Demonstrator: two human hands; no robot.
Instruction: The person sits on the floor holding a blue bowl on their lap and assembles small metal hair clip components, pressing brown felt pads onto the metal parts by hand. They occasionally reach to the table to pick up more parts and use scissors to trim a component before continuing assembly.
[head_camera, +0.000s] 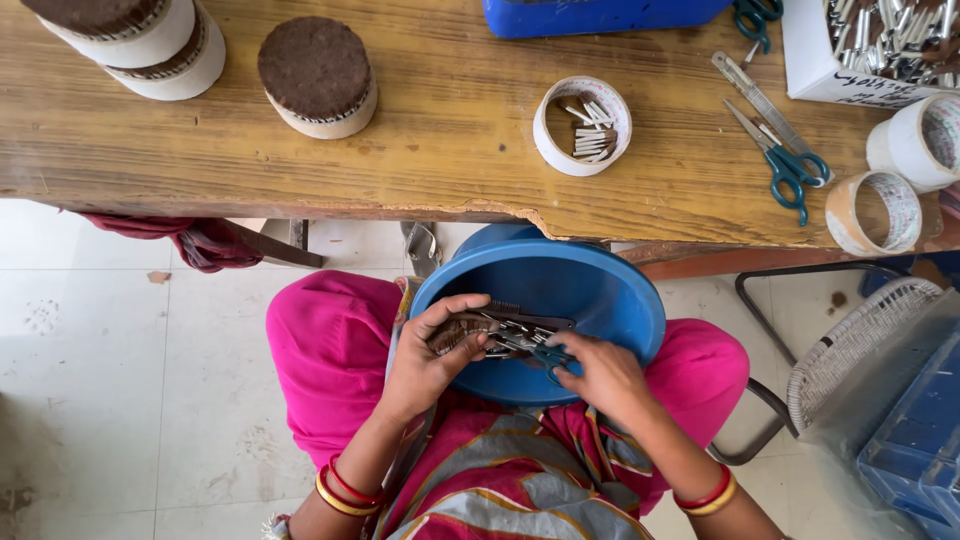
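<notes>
Two hands over blue basin (600, 290), left hand (425, 360) holding brown strip (470, 328) lengthwise left-right, right hand (600, 375) gripping scissors (550, 355)

A basin (590, 290) is sitting on the person's lap, just before the bench (430, 150) edge. Both hands are meeting over the basin: the left hand (428, 350) is gripping a bundle of strips (470, 328), and the right hand (600, 375) is lying just right of it, holding small scissors (549, 357). On the bench, a tape ring (582, 125) is holding metal clips (592, 130). Three round pads (315, 72) are lying to its left, while larger scissors (785, 160) and more tape rolls (880, 210) are lying to its right.
</notes>
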